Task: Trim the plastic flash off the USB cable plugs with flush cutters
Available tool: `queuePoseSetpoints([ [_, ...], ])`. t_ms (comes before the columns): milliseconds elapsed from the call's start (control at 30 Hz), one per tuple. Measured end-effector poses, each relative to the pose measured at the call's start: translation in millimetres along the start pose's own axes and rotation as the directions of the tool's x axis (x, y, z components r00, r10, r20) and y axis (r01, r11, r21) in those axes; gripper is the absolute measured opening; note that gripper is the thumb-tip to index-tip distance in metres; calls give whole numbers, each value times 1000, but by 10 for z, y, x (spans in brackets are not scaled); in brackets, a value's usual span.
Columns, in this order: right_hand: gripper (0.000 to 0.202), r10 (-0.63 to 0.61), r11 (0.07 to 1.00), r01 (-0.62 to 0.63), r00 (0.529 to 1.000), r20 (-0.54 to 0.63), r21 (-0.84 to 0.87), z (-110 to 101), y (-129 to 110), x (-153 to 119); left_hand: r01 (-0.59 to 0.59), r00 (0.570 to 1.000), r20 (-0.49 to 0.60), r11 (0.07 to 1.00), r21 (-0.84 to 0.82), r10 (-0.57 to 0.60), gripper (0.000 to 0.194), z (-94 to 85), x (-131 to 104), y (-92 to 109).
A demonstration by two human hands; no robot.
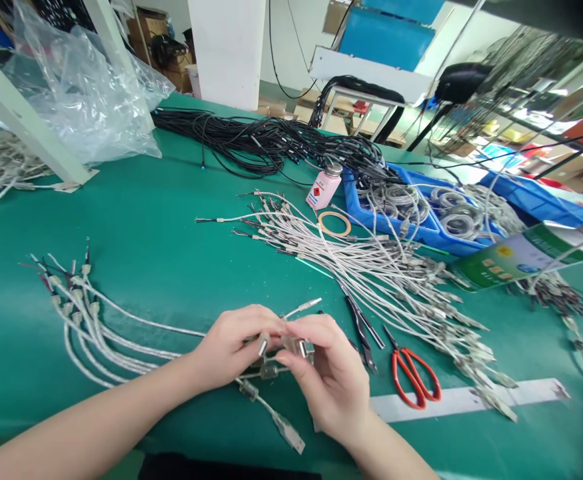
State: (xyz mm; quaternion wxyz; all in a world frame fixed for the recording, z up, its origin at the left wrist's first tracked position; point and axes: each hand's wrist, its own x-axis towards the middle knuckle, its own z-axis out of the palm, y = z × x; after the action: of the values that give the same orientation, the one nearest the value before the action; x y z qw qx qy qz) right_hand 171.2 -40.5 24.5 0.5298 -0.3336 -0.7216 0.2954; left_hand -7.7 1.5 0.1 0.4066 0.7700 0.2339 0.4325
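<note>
Both my hands meet low in the middle of the head view, closed around white USB cables. Between the fingers of my left hand a USB plug points toward me. My right hand pinches another USB connector between thumb and fingers. The cables run left beneath my left forearm to stripped ends with bare coloured wires. A loose USB plug with a dark ferrite lump on its cable hangs below my hands. Some of the held cables are hidden behind my fingers.
A long bundle of white cables lies to the right. Red-handled scissors, black pliers and a steel ruler rest nearby. Behind are a pink bottle, blue bins, black cables and a green can.
</note>
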Motion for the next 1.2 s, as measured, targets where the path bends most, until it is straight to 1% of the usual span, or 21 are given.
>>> queuePoseSetpoints([
  [67,45,17,998,-17,1000,13,56,-2,3,-10,5,1000,-24,1000,-15,-6,21,-6,7,-3],
  [100,45,30,995,-32,999,19,89,-5,1,-9,5,1000,-28,1000,-20,-5,22,-9,10,-3],
  [233,34,71,981,-77,997,42,181,-16,-24,21,-10,999,-33,1000,-30,9,18,-13,1,-6],
  [300,32,56,980,-66,997,57,188,-20,-32,34,-11,999,-32,1000,-29,10,16,-16,-13,-11],
  [433,33,29,981,-42,997,70,190,-25,-24,21,-9,999,-35,1000,-27,8,15,-30,-36,-24],
  [667,28,60,963,-69,997,44,261,-11,-19,-15,-21,999,-35,1000,-21,20,18,-60,-30,-23],
  [833,25,73,967,-80,997,38,241,-6,-18,-19,-3,1000,-31,1000,-28,3,18,-52,-33,-29],
  [967,27,78,965,-87,996,44,248,-1,-16,-26,25,999,-27,998,-50,-26,14,-35,-20,1],
  [1033,29,83,968,-85,996,17,236,-3,-17,-21,59,998,-18,995,-77,-60,15,-37,-7,26],
  [1100,28,107,978,-95,993,-55,186,-11,-8,-6,115,993,-7,988,-101,-116,19,-51,1,44],
  [1200,18,212,975,-195,961,-181,106,-25,38,22,257,966,3,960,-111,-258,28,-85,-1,43],
])
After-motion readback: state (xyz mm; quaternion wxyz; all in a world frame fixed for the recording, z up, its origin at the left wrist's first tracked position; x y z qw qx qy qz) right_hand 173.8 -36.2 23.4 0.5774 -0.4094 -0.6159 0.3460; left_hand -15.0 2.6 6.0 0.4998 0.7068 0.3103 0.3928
